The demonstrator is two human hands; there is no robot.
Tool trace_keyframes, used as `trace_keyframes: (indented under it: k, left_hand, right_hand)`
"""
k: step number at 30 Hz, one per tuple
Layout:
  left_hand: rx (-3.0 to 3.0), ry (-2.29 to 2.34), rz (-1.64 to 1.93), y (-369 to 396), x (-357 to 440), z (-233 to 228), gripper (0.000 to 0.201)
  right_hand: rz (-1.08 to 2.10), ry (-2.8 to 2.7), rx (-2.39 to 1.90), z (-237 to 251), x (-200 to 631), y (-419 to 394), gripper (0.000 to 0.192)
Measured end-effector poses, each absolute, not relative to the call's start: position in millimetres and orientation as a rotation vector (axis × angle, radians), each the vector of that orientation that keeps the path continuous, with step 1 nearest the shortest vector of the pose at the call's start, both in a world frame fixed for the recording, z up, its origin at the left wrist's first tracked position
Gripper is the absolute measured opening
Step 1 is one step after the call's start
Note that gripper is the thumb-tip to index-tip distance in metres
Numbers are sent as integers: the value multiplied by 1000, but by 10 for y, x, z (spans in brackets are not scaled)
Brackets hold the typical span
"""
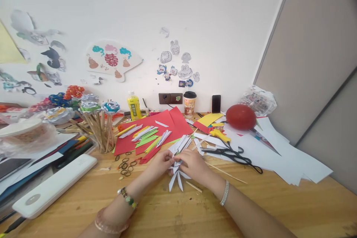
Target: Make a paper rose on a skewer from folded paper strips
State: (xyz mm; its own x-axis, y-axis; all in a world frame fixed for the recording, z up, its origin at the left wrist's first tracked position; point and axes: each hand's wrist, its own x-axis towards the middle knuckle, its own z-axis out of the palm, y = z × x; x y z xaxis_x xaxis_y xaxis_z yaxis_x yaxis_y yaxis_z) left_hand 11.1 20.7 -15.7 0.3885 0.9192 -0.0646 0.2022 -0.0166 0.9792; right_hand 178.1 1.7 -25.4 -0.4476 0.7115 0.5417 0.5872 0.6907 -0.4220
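Work surface: wooden table (173,208), seen from the near edge, with a white wall along the far edge.
Left hand: left hand (161,163), fingers pinched closed on the left side of the folded white paper piece (176,174).
Right hand: right hand (195,165), fingers curled closed over the right side of the same piece, touching the left hand's fingertips above it.
Held item location: middle of the table, somewhat nearer the near edge than the far one, resting on or just above the wood; which one cannot be told from this view.
Held item orientation: several narrow pointed strips fan out from between the hands; the longest points run toward the near edge, so the long axis lies roughly from far edge to near edge, tips toward the person. A shorter point sticks out to the right.
Loose strips: white folded strips (182,143) just beyond the hands, long axes slanting toward the far right corner.
Paper stock: red paper sheet (167,121) toward the far edge, carrying green, yellow and white folded strips (146,135).
Cutting tool: black scissors (231,153) right of the hands, on white paper sheets (281,156) that reach the right edge.
Small parts: rubber bands (125,165) left of the hands; a thin wooden stick (225,173) lying near the right wrist.
Left side: paper flowers on sticks (92,119) in a holder, and a white flat case (52,186) near the left edge.
Far edge: yellow bottle (133,106), paper cup with lid (190,104), red balloon (240,117).
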Motion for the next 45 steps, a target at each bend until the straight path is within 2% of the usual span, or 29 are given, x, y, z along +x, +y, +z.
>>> trace_keyframes:
  k: [8,15,21,29,31,34,37,41,45]
  left_hand:
    - [1444,1088,838,221,128,-134,37]
    - [1366,1068,888,238,134,-205,39]
    - [1263,1083,911,249,143,-297,45]
    - [1392,1202,875,251,117,-249,34]
    - [1446,1263,898,240,108,-206,28]
    - [1732,1399,946,205,66,-93,22]
    - [2151,1448,854,172,-4,36,22]
    - [2315,1296,605,163,-69,114,22]
    - [2360,1247,670,161,-45,60,14]
  right_hand:
    - [23,-2257,-722,-290,1784,1,19]
    - [170,-2129,-1028,-203,1769,-31,22]
    - [-67,-2247,-956,-165,1753,-67,19]
    - [295,-2162,-1153,3,1877,-69,20]
    - [397,-2197,-1283,96,1971,-109,8]
    - [565,-2483,-1351,148,2067,-196,22]
    - [382,-2698,-1394,95,2052,-253,23]
    - [137,-2774,-1436,46,1970,-253,16]
    - [11,-2719,-1570,85,1963,-221,14]
